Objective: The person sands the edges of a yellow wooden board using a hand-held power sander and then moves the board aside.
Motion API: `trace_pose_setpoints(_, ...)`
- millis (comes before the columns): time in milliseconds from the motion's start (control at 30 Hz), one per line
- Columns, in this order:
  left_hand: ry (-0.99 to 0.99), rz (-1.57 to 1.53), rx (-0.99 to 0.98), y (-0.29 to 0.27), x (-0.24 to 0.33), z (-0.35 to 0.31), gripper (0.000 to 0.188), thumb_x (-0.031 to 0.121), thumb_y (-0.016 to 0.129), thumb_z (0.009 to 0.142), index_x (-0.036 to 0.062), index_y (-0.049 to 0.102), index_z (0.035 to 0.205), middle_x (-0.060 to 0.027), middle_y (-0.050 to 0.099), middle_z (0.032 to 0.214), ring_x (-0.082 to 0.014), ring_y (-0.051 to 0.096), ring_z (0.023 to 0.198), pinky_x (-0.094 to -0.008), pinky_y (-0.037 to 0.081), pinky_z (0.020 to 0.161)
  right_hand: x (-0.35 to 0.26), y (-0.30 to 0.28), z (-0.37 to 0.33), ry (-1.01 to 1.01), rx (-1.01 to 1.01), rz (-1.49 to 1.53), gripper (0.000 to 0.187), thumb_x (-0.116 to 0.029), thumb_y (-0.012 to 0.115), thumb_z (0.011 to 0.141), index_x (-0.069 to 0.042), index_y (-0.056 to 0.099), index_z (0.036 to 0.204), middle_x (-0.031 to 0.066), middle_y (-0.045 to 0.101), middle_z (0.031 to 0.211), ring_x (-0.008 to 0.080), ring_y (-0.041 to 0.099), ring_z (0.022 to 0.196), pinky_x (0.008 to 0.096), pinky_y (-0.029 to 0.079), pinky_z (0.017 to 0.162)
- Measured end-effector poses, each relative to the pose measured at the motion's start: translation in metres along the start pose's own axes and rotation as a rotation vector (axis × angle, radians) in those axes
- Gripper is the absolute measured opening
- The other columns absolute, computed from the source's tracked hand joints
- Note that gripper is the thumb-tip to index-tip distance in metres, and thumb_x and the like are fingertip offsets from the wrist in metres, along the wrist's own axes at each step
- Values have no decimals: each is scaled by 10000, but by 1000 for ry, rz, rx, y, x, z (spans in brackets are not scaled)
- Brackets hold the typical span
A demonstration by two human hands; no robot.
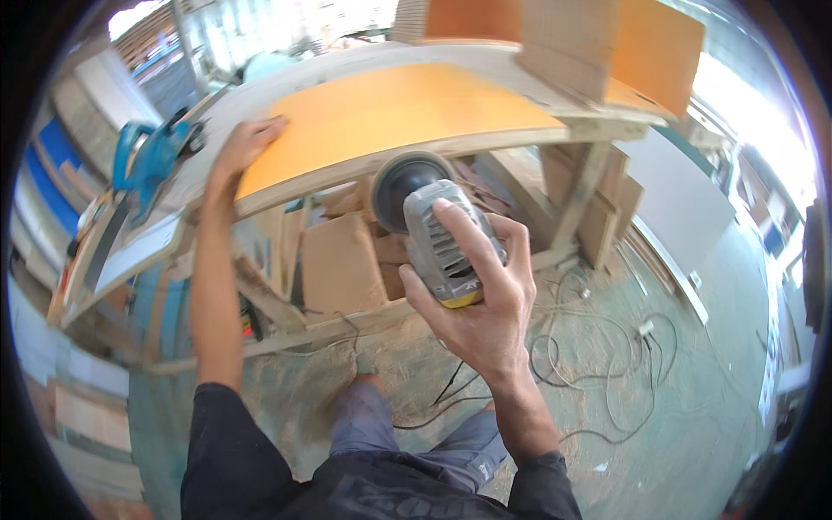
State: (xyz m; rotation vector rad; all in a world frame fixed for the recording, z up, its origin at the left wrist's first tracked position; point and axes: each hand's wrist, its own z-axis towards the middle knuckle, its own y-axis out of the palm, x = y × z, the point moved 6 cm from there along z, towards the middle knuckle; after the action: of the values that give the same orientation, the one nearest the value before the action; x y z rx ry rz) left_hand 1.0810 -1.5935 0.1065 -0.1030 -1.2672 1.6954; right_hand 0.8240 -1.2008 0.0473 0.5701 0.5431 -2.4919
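Observation:
My right hand (485, 303) is wrapped around a grey disc sander (442, 238) with a vented body and a bit of yellow at its near end. Its round black pad (403, 186) is tilted up at the front edge of an orange-faced board (381, 108); whether the pad touches that edge I cannot tell. The board lies flat on a wooden workbench (338, 61). At the board's left end my left hand (250, 143) grips its edge, fingers curled over the top.
A teal power tool (152, 160) sits at the bench's left side. Orange-faced panels (654, 52) stand upright at the back right. Wood offcuts (342, 264) fill the space under the bench. Cables (607, 377) lie coiled on the dusty green floor to the right.

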Motion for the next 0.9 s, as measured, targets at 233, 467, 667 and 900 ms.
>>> trace_pose_setpoints(233,96,189,106,32,11,29,446,436,628,1006,62,763,1207,-151,780,1163,-283,756,1058,-354,557,939,-66,78,-14,-121,0,-14,690,-176,902,713,-235,698,1370,168,604,1204,326,677,1049,438,644,775)
trace_pose_setpoints(467,25,163,155,22,0,26,392,447,587,955,175,791,1151,-131,782,1099,-310,740,1033,-364,560,927,-92,125,-31,-80,2,-28,681,-171,902,720,-230,700,1368,167,644,1172,322,660,1056,437,630,788)
trace_pose_setpoints(667,106,244,147,30,14,28,381,448,576,952,192,795,1129,-112,782,1109,-341,727,1034,-389,560,934,-101,131,-29,-134,14,-85,681,-113,914,730,-126,691,1374,158,620,1178,277,661,1078,409,578,886)
trace_pose_setpoints(900,-54,147,114,20,9,20,434,492,629,940,167,796,1175,-141,791,1121,-297,739,1074,-355,547,976,-107,138,-28,-63,-20,-76,681,-120,913,717,-138,701,1363,169,620,1172,282,661,1062,411,584,874)
